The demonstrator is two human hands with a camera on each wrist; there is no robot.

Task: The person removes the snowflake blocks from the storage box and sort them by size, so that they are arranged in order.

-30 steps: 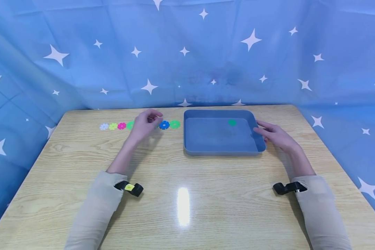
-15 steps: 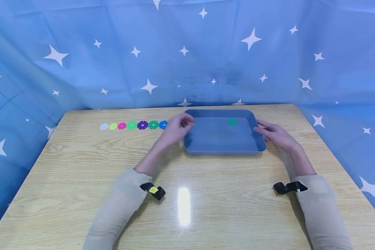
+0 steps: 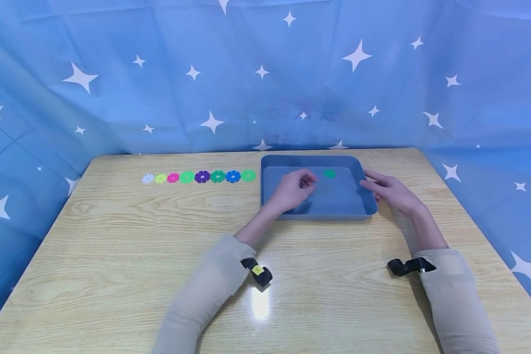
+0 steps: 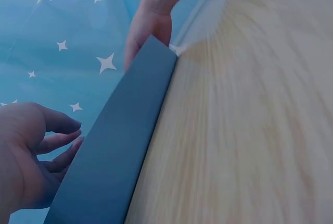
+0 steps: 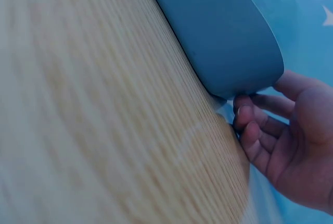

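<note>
A blue-grey rectangular tray stands near the back of the table with one green notched disc in it. My left hand hovers over the tray's middle, left of that disc, fingers loosely bent and nothing seen between them. Thumb over the rim and fingers against the outer wall, my right hand holds the tray's right side. The right wrist view has these fingers at the tray's corner. In the left wrist view, the tray's front wall hides part of the left fingertips.
Left of the tray, a straight row of notched discs lies on the wooden table: white, yellow, pink, bright green, purple, dark green, blue and bright green. A blue star-patterned cloth hangs behind the table.
My left hand has moved right, from above the disc row to over the tray, uncovering the whole row. The right hand and the tray have stayed in place.
</note>
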